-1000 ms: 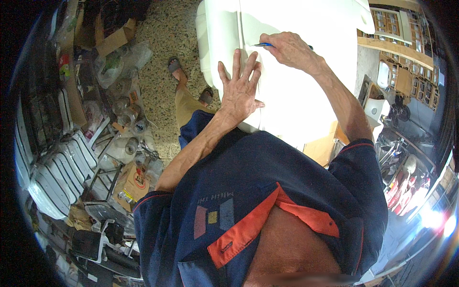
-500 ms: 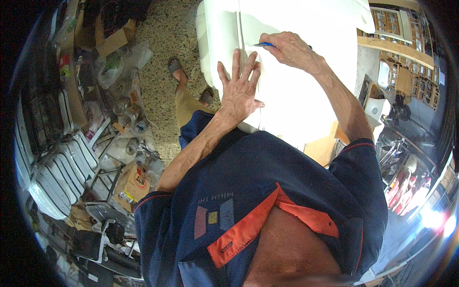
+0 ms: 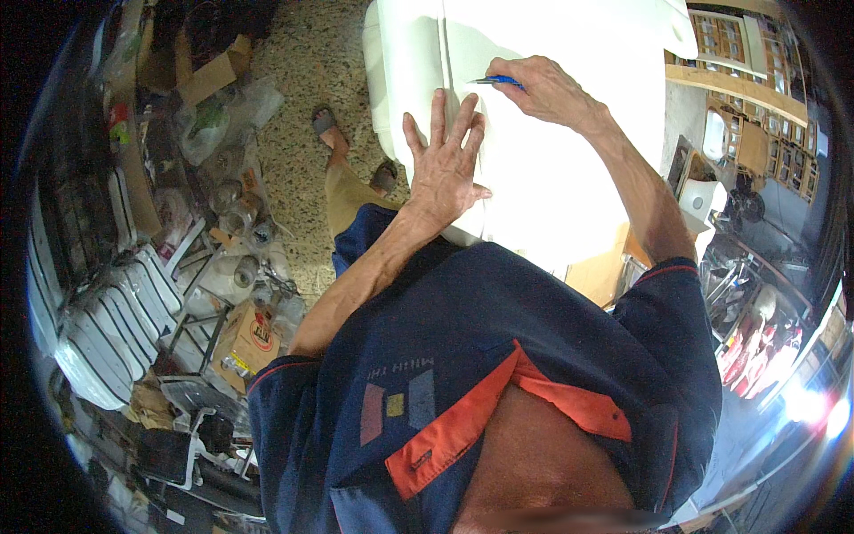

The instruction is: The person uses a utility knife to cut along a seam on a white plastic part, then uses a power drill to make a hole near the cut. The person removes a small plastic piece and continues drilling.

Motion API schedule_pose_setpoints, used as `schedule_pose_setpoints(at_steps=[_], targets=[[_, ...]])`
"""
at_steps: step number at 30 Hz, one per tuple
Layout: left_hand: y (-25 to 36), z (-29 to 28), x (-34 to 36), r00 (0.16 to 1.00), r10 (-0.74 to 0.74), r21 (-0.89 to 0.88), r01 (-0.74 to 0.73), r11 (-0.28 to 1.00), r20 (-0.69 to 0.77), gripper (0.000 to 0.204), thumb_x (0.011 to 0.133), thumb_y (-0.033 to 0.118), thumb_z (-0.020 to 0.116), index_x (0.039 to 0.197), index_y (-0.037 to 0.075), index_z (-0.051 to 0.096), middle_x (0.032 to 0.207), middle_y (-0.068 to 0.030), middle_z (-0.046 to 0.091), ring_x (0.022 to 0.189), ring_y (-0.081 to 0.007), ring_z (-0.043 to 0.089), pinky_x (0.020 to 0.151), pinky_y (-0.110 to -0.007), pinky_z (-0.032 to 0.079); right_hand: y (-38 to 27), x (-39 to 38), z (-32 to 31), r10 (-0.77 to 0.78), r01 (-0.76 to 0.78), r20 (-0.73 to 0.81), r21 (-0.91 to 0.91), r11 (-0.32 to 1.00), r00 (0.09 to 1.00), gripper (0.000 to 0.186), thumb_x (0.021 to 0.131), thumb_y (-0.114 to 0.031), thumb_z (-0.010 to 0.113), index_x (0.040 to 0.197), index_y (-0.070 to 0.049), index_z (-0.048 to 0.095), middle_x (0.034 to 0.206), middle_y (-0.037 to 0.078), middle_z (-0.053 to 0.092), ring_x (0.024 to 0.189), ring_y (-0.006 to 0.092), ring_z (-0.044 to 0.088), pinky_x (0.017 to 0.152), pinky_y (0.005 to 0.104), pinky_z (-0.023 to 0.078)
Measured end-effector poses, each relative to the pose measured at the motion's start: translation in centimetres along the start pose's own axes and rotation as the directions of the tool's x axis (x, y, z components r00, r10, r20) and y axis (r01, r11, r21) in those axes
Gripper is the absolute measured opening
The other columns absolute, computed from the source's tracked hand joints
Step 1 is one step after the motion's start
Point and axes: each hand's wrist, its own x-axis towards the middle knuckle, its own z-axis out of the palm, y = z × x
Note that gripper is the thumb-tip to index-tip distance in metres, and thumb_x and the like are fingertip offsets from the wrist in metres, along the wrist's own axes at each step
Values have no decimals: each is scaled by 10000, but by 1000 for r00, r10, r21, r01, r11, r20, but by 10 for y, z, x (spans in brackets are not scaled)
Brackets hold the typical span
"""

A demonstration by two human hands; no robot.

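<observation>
My left hand (image 3: 442,166) lies with fingers spread on a large white, smooth piece (image 3: 556,187) that looks padded, beside a raised seam or strip (image 3: 444,49) running along its left part. My right hand (image 3: 547,93) is closed on a slim blue-handled tool (image 3: 505,80), its metallic tip pointing left toward that seam, just above my left fingertips. Whether the tool is a pen or a blade, I cannot tell. The white surface is brightly lit, so its detail is washed out.
Speckled floor (image 3: 289,133) with my sandalled feet lies left of the white piece. Further left are a cardboard box (image 3: 245,347), bagged clutter (image 3: 227,116) and stacked white wrapped parts (image 3: 120,329). On the right stand wooden racks (image 3: 756,142) and metal-framed items (image 3: 738,267).
My right hand and the blue tool have shifted very slightly up, with more of the blue handle showing. My left hand has barely moved and stays spread on the white piece.
</observation>
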Motion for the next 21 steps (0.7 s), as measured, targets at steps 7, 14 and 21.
schedule_pose_setpoints(at_steps=[7,14,21], targets=[[2,-5,1,1000,-6,-14,6,1000,31,1261,575,764,777,1536,14,454,1745,-118,182,1610,-469,12,1133,-864,25,1,-1,4,-11,10,-14,-25,1000,1000,157,1048,-183,613,1150,-94,692,797,90,714,707,215,700,731,388,600],[5,-8,3,999,-26,-50,28,998,39,1244,537,634,885,1528,14,461,1739,-121,192,1608,-470,13,1130,-871,62,-6,-1,7,3,-3,1,-181,983,1000,157,1045,-143,590,1169,-84,667,797,88,702,734,228,711,722,396,602],[9,-13,3,996,-42,-65,47,997,73,1238,512,477,980,1528,10,450,1751,-112,149,1602,-483,17,1122,-886,82,-14,3,0,-1,11,48,-211,978,999,232,1003,-83,600,1228,-36,631,787,142,724,730,294,745,661,426,609]])
